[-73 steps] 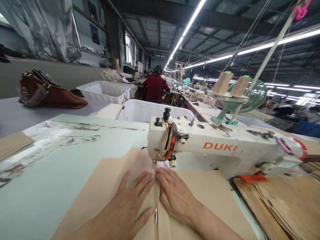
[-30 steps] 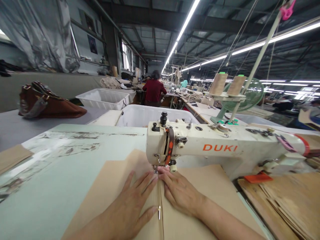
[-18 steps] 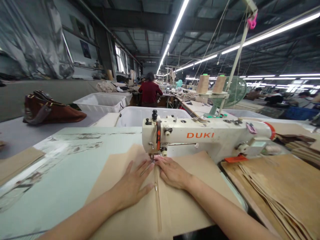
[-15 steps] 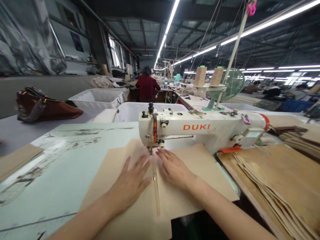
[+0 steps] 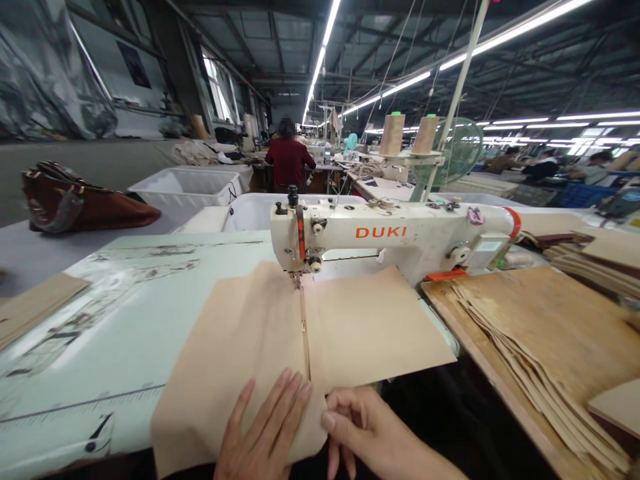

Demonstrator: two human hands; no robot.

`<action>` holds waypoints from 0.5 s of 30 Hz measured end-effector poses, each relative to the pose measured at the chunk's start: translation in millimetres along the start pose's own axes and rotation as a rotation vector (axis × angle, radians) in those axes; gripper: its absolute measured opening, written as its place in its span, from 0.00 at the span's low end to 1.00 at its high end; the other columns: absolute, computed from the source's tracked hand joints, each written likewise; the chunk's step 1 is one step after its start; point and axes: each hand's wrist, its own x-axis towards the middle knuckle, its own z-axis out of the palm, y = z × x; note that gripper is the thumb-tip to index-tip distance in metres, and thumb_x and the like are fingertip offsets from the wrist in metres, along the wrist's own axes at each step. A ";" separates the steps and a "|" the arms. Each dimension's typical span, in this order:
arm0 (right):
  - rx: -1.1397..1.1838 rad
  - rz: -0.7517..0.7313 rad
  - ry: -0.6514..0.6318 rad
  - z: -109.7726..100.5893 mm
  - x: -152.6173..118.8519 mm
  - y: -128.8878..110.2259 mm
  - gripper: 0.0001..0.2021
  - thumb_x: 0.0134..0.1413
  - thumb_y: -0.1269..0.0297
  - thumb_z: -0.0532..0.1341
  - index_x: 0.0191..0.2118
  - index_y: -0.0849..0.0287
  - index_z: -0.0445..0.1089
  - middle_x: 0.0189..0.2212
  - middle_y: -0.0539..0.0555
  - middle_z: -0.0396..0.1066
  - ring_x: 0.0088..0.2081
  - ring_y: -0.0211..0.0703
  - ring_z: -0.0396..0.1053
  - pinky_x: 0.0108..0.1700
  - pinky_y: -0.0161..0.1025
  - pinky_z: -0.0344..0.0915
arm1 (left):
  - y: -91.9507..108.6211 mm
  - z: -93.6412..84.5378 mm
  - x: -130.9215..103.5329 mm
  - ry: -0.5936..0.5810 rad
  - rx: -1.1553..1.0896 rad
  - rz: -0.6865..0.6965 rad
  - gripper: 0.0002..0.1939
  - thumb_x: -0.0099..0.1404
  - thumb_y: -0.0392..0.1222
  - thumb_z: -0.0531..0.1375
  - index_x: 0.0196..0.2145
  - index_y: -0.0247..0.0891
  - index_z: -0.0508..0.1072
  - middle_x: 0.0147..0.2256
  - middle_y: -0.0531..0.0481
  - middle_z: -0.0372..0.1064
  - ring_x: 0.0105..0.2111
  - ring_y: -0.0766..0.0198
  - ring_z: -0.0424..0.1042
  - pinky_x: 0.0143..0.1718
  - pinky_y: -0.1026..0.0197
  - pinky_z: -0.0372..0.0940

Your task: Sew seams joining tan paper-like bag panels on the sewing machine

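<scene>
- Below the head camera, a beige panel (image 5: 250, 333) is lying on the mint-green sewing table (image 5: 125, 313), its far part sitting under the presser foot (image 5: 298, 283) of a DUKI sewing machine (image 5: 380, 233), its near edge overhanging.
- Down its middle a narrow slot is running, and a metal zipper pull (image 5: 303, 326) is resting in it.
- The left hand (image 5: 267, 427) is lying palm down on the near part, little finger standing apart from the other visible fingers.
- The right hand (image 5: 367, 427) is curling at the panel's near edge, thumb touching it; I cannot tell whether it is pinching.
- To the right, layered panels (image 5: 520, 373) are lying on a wooden board (image 5: 565, 313).
- Beyond, a person in dark red (image 5: 289, 160) is facing away.
</scene>
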 end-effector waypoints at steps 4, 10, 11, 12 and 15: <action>-0.554 -0.272 0.264 -11.3 -3.7 -37.9 0.10 0.67 0.62 0.53 0.42 0.59 0.69 0.37 0.55 0.71 0.39 0.43 0.69 0.42 0.41 0.67 | -16.9 -47.9 33.5 -0.067 -0.079 -0.087 0.29 0.66 0.29 0.49 0.64 0.41 0.60 0.58 0.49 0.67 0.59 0.59 0.65 0.66 0.51 0.49; -0.950 -0.477 0.220 4.0 13.2 -25.1 0.27 0.51 0.79 0.55 0.57 0.56 0.61 0.53 0.56 0.62 0.52 0.48 0.58 0.55 0.48 0.58 | -32.4 -85.0 75.2 -0.259 -0.331 -0.469 0.20 0.73 0.47 0.47 0.51 0.41 0.74 0.50 0.48 0.74 0.49 0.55 0.73 0.52 0.55 0.67; -0.960 -0.466 0.227 6.4 16.2 -21.5 0.25 0.51 0.79 0.55 0.56 0.55 0.62 0.51 0.55 0.63 0.51 0.48 0.58 0.53 0.48 0.59 | -32.4 -88.2 79.2 -0.280 -0.364 -0.499 0.20 0.73 0.48 0.46 0.50 0.41 0.74 0.48 0.48 0.75 0.48 0.55 0.73 0.52 0.55 0.67; -0.961 -0.454 0.238 7.7 18.6 -19.0 0.23 0.52 0.78 0.56 0.54 0.54 0.64 0.50 0.55 0.63 0.50 0.48 0.58 0.52 0.48 0.59 | -32.1 -91.0 82.4 -0.290 -0.392 -0.517 0.21 0.73 0.49 0.46 0.49 0.40 0.75 0.46 0.48 0.75 0.47 0.54 0.74 0.51 0.55 0.68; -0.914 -0.439 0.267 6.8 21.7 -18.4 0.19 0.52 0.76 0.59 0.50 0.54 0.67 0.47 0.54 0.63 0.48 0.48 0.58 0.51 0.47 0.60 | -30.4 -96.2 88.0 -0.292 -0.440 -0.537 0.20 0.73 0.49 0.46 0.46 0.40 0.75 0.39 0.49 0.76 0.43 0.55 0.74 0.49 0.56 0.68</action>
